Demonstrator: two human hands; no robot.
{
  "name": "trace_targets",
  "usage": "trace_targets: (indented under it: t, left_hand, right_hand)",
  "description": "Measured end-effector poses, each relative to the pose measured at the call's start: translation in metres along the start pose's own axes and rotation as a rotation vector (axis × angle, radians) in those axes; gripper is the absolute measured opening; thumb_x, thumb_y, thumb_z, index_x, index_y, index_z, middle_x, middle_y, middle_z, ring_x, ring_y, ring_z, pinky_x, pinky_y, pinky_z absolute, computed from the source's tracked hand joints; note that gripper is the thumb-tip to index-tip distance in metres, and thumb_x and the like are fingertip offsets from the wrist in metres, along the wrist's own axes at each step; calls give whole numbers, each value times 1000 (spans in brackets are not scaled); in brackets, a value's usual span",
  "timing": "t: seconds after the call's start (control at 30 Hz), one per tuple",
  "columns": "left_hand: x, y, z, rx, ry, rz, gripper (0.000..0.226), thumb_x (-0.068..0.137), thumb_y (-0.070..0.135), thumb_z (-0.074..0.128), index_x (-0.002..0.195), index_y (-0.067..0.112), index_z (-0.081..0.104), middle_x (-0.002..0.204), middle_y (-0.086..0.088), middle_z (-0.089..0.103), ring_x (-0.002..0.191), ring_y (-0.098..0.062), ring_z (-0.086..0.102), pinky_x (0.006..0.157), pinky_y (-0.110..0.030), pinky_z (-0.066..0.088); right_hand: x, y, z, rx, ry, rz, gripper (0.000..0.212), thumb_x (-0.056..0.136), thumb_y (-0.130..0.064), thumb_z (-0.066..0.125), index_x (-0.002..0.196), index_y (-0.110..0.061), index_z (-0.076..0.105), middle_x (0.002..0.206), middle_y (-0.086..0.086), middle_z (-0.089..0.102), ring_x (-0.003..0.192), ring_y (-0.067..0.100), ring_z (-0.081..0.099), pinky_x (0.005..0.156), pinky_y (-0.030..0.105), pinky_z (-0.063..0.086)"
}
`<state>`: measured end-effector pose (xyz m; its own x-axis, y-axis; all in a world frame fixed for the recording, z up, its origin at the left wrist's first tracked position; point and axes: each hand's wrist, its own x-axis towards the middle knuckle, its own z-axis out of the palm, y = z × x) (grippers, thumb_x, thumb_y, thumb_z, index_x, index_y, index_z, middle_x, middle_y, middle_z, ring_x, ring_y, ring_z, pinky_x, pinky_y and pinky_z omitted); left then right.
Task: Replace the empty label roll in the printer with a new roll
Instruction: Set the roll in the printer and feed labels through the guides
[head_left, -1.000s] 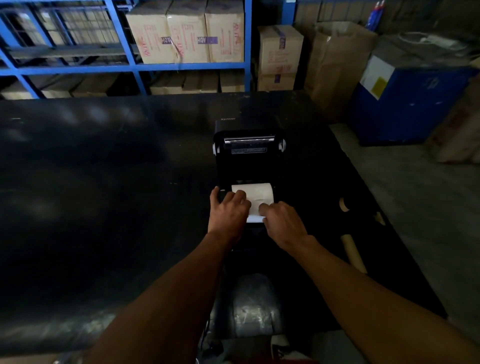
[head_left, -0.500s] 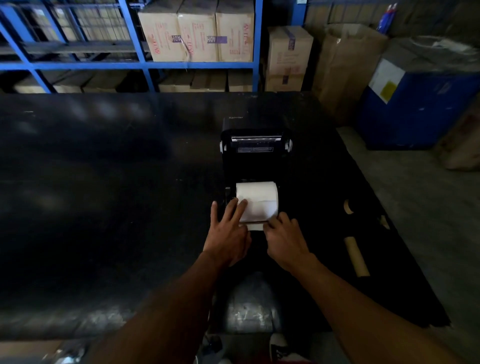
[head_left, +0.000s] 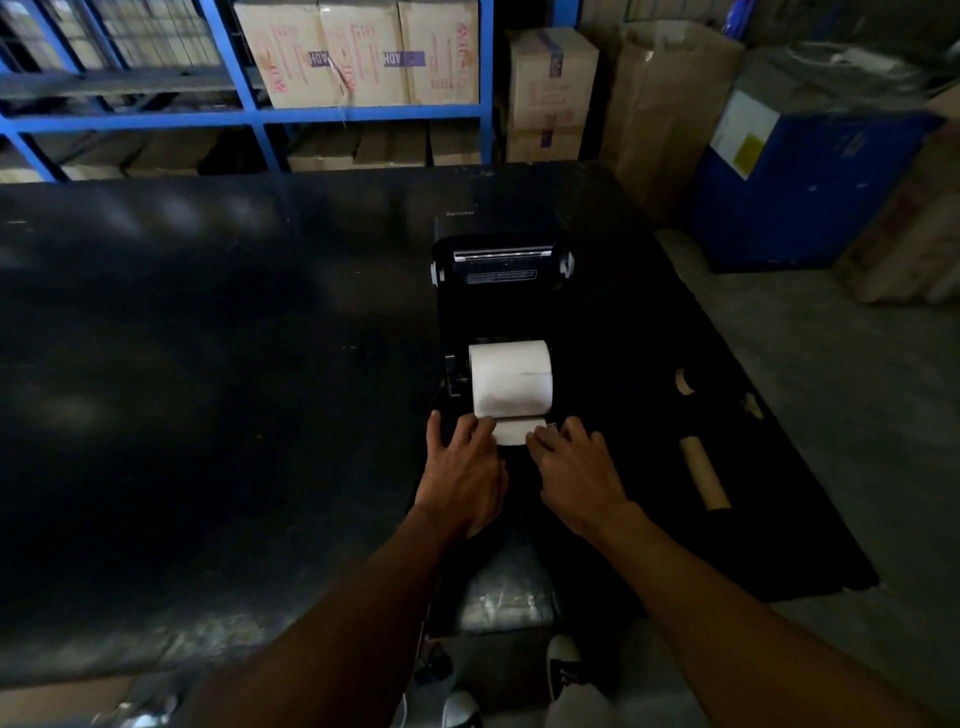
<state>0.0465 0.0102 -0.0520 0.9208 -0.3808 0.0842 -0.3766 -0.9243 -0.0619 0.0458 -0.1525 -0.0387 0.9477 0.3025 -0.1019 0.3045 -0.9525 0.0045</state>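
Your left hand (head_left: 462, 470) and right hand (head_left: 577, 480) press flat fingers on the loose end (head_left: 511, 434) of the new roll (head_left: 511, 379), likely to lay it straight across the open printer (head_left: 501, 291)

Table (head_left: 208, 364) lies bare left of the printer (head_left: 454, 376); raised lid (head_left: 501, 270) blocks behind, cardboard core (head_left: 704, 470) right.

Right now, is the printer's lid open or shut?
Open. The printer lid stands raised behind the white label roll, which lies exposed.
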Motion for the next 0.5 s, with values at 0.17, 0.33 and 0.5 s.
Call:
trace_targets:
  t: [0.17, 0.33, 0.5]
  left_hand:
    - [-3, -4, 0, 4, -85, 60, 47, 92, 39, 36, 127, 13, 52, 139, -6, 42, 130, -27, 35, 111, -65, 16]
    - [4, -10, -10, 13, -134, 70, 55, 90, 37, 41, 140, 15, 37, 138, -6, 43, 132, -27, 33, 112, -66, 14]
    - [-1, 9, -10, 54, -178, 78, 52, 96, 22, 33, 145, 5, 31, 153, -12, 27, 146, -28, 12, 113, -66, -1]
  right_hand:
    - [-3, 5, -2, 18, -21, -34, 57, 85, -15, 50, 141, -14, 43, 149, 2, 42, 126, 31, 35, 93, 42, 36]
    - [-2, 10, -10, 27, -32, -68, 53, 82, -17, 52, 135, -15, 49, 142, 3, 51, 124, 31, 39, 93, 42, 36]
    - [-10, 16, -7, 43, -11, -92, 47, 81, -21, 48, 127, -17, 54, 134, -1, 56, 119, 29, 42, 89, 41, 39]
